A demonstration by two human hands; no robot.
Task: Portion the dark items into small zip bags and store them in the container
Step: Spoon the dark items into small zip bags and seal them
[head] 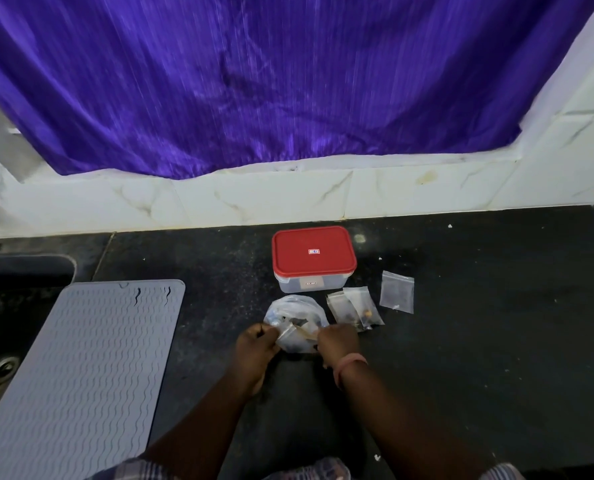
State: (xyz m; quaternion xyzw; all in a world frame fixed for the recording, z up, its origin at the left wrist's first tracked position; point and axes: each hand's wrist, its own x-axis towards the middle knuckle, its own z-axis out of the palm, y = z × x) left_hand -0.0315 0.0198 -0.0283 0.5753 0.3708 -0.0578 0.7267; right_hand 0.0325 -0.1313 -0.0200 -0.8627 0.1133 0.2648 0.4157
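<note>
A clear container [314, 284] with a shut red lid [313, 256] stands on the black counter. In front of it lies a crumpled clear plastic bag [293, 311] with dark items inside. My left hand [255, 342] and my right hand [337, 342] each pinch one side of a small zip bag [295, 337] held just over the counter, with dark bits inside it. Two filled small zip bags [354, 306] lie overlapping to the right. An empty-looking small zip bag [397, 292] lies further right.
A grey ribbed silicone mat [80, 372] covers the counter's left part, beside a sink with a drain [4, 367]. White marble tiles [288, 195] and a purple curtain [271, 81] rise behind. Small white crumbs dot the black counter [496, 341].
</note>
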